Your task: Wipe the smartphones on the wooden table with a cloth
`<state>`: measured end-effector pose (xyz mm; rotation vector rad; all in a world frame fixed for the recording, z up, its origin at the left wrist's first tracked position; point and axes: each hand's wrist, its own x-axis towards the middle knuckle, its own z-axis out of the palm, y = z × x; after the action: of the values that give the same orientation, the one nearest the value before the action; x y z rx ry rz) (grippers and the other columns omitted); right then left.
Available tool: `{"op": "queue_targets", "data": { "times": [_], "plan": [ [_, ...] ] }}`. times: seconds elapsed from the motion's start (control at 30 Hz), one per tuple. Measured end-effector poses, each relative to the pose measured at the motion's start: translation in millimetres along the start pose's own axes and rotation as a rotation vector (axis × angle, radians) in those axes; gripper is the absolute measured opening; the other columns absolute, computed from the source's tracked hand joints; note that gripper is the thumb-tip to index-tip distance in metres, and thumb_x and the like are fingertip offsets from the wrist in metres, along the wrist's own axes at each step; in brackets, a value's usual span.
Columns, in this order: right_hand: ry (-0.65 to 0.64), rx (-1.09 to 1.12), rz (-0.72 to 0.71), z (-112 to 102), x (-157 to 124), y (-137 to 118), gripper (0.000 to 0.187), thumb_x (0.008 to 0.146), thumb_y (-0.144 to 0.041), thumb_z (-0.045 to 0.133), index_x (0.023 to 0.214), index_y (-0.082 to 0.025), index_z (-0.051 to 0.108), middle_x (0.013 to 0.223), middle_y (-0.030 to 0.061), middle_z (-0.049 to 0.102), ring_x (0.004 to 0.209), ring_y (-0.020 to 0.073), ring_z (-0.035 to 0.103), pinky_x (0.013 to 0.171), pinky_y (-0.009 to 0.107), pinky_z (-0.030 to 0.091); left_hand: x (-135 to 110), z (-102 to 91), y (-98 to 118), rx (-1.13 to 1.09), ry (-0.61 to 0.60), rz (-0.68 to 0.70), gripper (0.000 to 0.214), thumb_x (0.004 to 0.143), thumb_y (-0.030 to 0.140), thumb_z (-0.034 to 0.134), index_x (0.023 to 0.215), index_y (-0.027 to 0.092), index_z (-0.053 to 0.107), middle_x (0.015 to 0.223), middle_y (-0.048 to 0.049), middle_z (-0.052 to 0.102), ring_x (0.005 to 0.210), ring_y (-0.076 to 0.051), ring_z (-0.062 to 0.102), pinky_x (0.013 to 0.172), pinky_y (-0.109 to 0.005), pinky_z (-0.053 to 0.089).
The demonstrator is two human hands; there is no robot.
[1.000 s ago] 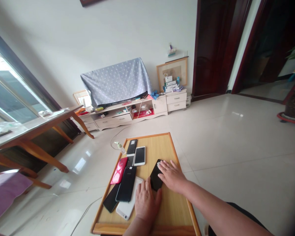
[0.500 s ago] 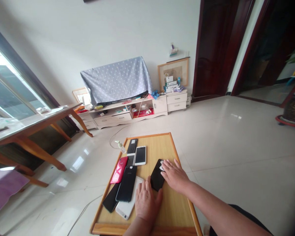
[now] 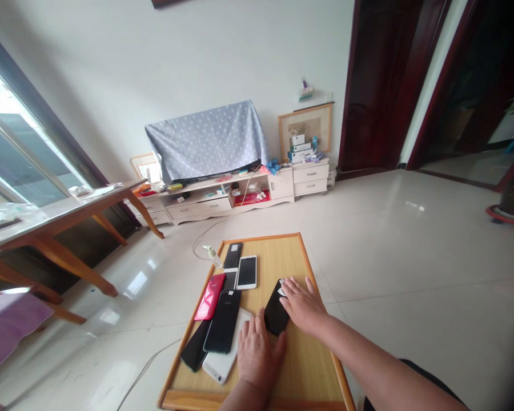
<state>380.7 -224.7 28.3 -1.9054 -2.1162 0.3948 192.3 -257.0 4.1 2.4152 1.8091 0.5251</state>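
- My right hand (image 3: 302, 302): fanned over white wad (image 3: 281, 291) on black phone (image 3: 276, 317), near counter's (image 3: 312, 378) right edge
- My left hand (image 3: 256, 349): thumb spread wide, at phone's near end

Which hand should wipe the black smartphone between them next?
Probably the right hand: it presses a small white wad against the far end of the black smartphone. The left hand sits by the smartphone's near end, with no wad visible.

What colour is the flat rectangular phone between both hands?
The flat rectangular phone is black, best seen in the head view.
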Motion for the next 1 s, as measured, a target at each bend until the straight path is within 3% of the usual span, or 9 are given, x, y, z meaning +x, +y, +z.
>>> {"op": "queue_targets", "data": {
  "times": [0.1,0.23,0.37,0.47,0.57,0.73,0.8,0.9,1.0],
  "plan": [
    [-0.023,0.034,-0.146,8.9,-11.5,-18.3,0.06,0.105,-0.045,0.021,0.155,-0.015,0.036,0.16,0.0134,0.033,0.151,0.0273,0.024,0.123,0.055,0.001,-0.3,5.2,-5.2,-0.001,-0.015,-0.003,0.065,0.088,0.04,0.055,0.145,0.012,0.045,0.14,-0.0153,0.059,0.129,-0.033,0.051,0.11,-0.047,0.035],
    [-0.049,0.086,-0.371,16.4,-22.6,-36.5,0.056,0.106,-0.041,0.019,0.154,-0.021,0.037,0.158,0.0091,0.039,0.15,0.025,0.027,0.124,0.054,-0.001,0.6,8.5,-9.1,-0.011,-0.029,0.039,0.061,0.087,0.024,0.051,0.147,0.014,0.043,0.143,-0.0145,0.057,0.128,-0.03,0.053,0.111,-0.045,0.035],
    [-0.032,0.042,-0.147,3.5,6.3,-12.8,0.056,0.105,-0.04,0.02,0.154,-0.02,0.038,0.158,0.0098,0.038,0.149,0.0256,0.029,0.123,0.056,-0.001,0.9,3.2,-4.0,-0.019,0.005,0.022,0.07,0.086,0.045,0.058,0.147,0.014,0.042,0.139,-0.0152,0.059,0.124,-0.032,0.054,0.108,-0.045,0.04],
    [-0.015,0.006,-0.017,-2.9,22.8,-1.3,0.058,0.104,-0.039,0.024,0.155,-0.016,0.035,0.16,0.0123,0.034,0.15,0.0266,0.025,0.123,0.056,0.0,0.8,0.6,-1.6,-0.011,-0.001,-0.004,0.071,0.087,0.049,0.057,0.147,0.014,0.041,0.138,-0.0148,0.059,0.123,-0.03,0.055,0.108,-0.043,0.04],
    [-0.039,0.038,-0.12,4.0,10.4,-17.4,0.058,0.103,-0.039,0.024,0.155,-0.015,0.036,0.16,0.0126,0.034,0.151,0.0263,0.023,0.123,0.054,0.002,0.6,4.1,-4.8,-0.008,-0.02,0.003,0.072,0.087,0.046,0.057,0.149,0.015,0.038,0.144,-0.0146,0.055,0.128,-0.031,0.053,0.111,-0.043,0.038],
    [-0.059,0.113,-0.36,17.8,-20.9,-43.1,0.056,0.103,-0.035,0.026,0.156,-0.02,0.032,0.16,0.0091,0.036,0.15,0.0236,0.026,0.125,0.05,0.004,-0.5,12.1,-11.3,0.006,-0.021,0.036,0.062,0.088,0.022,0.049,0.149,0.013,0.038,0.15,-0.0152,0.05,0.135,-0.028,0.05,0.117,-0.045,0.031],
    [-0.061,0.102,-0.311,14.2,-14.0,-32.3,0.055,0.103,-0.034,0.025,0.156,-0.021,0.033,0.159,0.0081,0.037,0.15,0.0233,0.027,0.124,0.052,0.003,-1.0,11.4,-9.9,-0.012,-0.007,0.031,0.066,0.087,0.031,0.054,0.149,0.014,0.037,0.148,-0.0156,0.051,0.134,-0.03,0.05,0.116,-0.045,0.033],
    [-0.043,0.033,-0.108,3.7,8.8,-5.7,0.056,0.102,-0.034,0.025,0.155,-0.017,0.034,0.161,0.011,0.034,0.15,0.0251,0.025,0.123,0.055,0.003,-1.5,7.5,-5.2,-0.033,0.013,0.0,0.076,0.085,0.047,0.059,0.149,0.014,0.037,0.145,-0.0161,0.054,0.131,-0.032,0.052,0.114,-0.046,0.036],
    [-0.031,-0.007,-0.023,-0.6,18.4,3.1,0.058,0.102,-0.035,0.027,0.156,-0.014,0.032,0.162,0.0129,0.029,0.151,0.0266,0.022,0.123,0.055,0.003,-1.4,4.8,-2.5,-0.043,0.008,-0.02,0.076,0.086,0.049,0.058,0.15,0.014,0.036,0.143,-0.0159,0.056,0.133,-0.032,0.05,0.114,-0.047,0.035]
  ]
}}
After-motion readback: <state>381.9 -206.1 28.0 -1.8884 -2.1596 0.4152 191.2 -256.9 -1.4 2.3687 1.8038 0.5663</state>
